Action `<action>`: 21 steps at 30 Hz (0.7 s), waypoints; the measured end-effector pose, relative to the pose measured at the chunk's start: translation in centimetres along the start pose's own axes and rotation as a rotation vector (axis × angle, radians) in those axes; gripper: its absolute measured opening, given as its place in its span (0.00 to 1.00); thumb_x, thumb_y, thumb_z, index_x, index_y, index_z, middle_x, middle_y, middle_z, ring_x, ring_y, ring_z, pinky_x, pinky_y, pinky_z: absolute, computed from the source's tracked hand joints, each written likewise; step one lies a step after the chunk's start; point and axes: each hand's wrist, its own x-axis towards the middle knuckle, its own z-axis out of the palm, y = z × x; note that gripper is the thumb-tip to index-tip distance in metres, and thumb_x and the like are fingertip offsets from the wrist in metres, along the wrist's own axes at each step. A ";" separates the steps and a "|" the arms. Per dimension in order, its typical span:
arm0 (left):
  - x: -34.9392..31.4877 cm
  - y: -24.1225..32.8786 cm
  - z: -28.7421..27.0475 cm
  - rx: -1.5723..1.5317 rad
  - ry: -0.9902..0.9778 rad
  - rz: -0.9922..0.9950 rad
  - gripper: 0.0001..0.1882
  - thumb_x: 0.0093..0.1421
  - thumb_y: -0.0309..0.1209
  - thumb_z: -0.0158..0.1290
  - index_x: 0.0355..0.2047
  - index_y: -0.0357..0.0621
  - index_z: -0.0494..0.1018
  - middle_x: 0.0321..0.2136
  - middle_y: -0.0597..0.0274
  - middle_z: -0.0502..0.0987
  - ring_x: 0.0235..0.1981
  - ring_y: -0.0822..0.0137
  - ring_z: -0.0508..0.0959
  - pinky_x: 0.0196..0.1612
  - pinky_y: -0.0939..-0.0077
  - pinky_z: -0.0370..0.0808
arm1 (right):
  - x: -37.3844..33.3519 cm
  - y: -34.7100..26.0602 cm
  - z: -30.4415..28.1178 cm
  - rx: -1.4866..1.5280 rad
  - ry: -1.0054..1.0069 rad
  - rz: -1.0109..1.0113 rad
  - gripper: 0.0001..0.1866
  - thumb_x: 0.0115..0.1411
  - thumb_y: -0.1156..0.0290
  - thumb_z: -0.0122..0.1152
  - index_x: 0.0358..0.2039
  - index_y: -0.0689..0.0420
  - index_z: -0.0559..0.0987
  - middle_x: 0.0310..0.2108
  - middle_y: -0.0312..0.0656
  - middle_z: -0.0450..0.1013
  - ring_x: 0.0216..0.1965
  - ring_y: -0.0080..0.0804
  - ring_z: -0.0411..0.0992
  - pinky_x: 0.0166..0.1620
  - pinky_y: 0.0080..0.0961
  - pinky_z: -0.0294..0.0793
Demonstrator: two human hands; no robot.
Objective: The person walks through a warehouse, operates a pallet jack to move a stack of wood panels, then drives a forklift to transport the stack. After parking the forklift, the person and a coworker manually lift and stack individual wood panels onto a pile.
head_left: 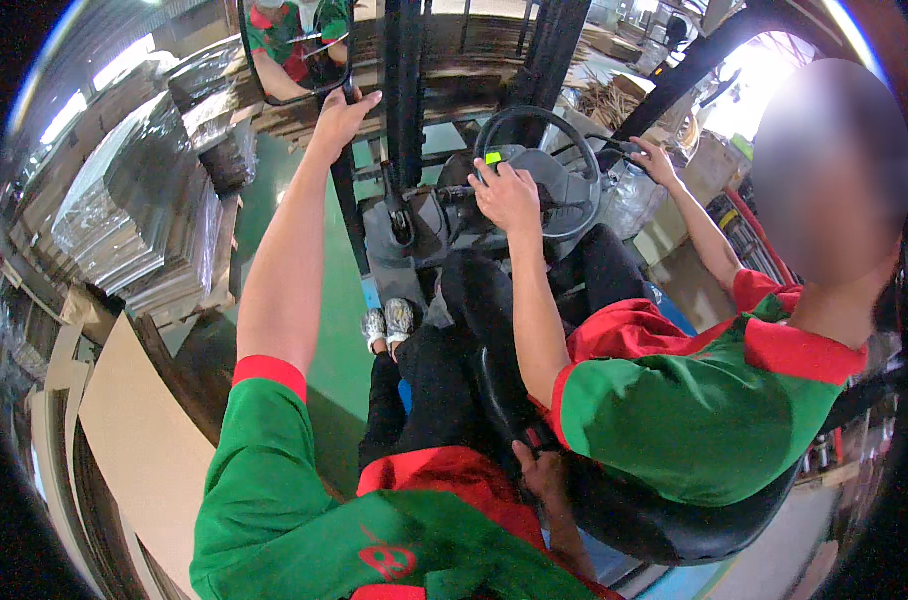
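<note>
My left arm stretches forward, and my left hand (344, 120) is closed around the forklift's black upright post (346, 190), just under the mirror (299, 50). Low beside me, my right hand (544, 473) is closed on the left edge of the black seat (664, 515), next to a small red seat-belt buckle (534, 437); some of its fingers are hidden. A co-worker sits on that seat. The co-worker's left hand (509, 195) lies on the black steering wheel (596, 185), and the co-worker's right hand (656, 162) is on a lever at the dashboard's right.
Plastic-wrapped stacks of cardboard (124, 190) stand on pallets to the left. Large brown sheets (139, 430) lean at the near left. The forklift's mast (404, 90) rises ahead, with more stacked board beyond it. Below my left arm is green floor (324, 330).
</note>
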 end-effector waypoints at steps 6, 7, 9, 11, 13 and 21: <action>3.7 -3.0 -1.1 0.013 -0.047 -0.081 0.22 0.51 0.46 0.60 0.29 0.41 0.65 0.27 0.58 0.70 0.30 0.63 0.70 0.37 0.67 0.68 | 2.4 -5.8 -0.5 0.088 -0.141 0.195 0.36 0.52 0.40 0.58 0.28 0.69 0.79 0.34 0.65 0.74 0.40 0.60 0.73 0.44 0.44 0.72; 4.2 -3.4 -1.2 -0.001 -0.037 -0.067 0.21 0.52 0.45 0.60 0.29 0.42 0.65 0.26 0.60 0.69 0.29 0.65 0.69 0.36 0.69 0.67 | 2.8 -6.7 -0.1 0.098 -0.091 0.147 0.36 0.53 0.39 0.56 0.25 0.69 0.79 0.30 0.65 0.73 0.37 0.60 0.74 0.42 0.46 0.71; 5.2 -4.4 -1.4 -0.034 -0.014 -0.038 0.20 0.53 0.44 0.60 0.28 0.45 0.64 0.23 0.65 0.68 0.28 0.70 0.68 0.35 0.74 0.65 | 3.7 -8.1 0.8 0.094 0.045 0.029 0.37 0.54 0.38 0.53 0.19 0.68 0.79 0.23 0.66 0.71 0.33 0.61 0.74 0.39 0.49 0.71; 6.3 -5.4 -1.6 -0.041 -0.024 -0.099 0.19 0.53 0.43 0.60 0.28 0.46 0.63 0.23 0.66 0.68 0.27 0.70 0.67 0.34 0.74 0.64 | 4.9 -9.2 1.7 0.014 -0.090 0.071 0.33 0.54 0.40 0.54 0.27 0.66 0.79 0.30 0.64 0.72 0.38 0.59 0.73 0.44 0.46 0.70; 7.5 -6.5 -1.8 -0.097 -0.031 -0.073 0.19 0.54 0.43 0.60 0.28 0.46 0.63 0.23 0.67 0.68 0.26 0.70 0.66 0.33 0.74 0.64 | 6.2 -10.1 2.4 -0.111 -0.340 0.150 0.30 0.54 0.44 0.59 0.39 0.63 0.77 0.40 0.61 0.72 0.43 0.57 0.72 0.49 0.44 0.69; 13.0 -11.4 -2.1 -0.029 -0.038 -0.124 0.19 0.54 0.43 0.60 0.30 0.47 0.63 0.24 0.68 0.63 0.27 0.71 0.63 0.34 0.76 0.62 | 10.5 -15.1 6.1 0.214 0.113 -0.051 0.37 0.55 0.39 0.52 0.23 0.68 0.80 0.29 0.66 0.73 0.39 0.58 0.74 0.45 0.45 0.71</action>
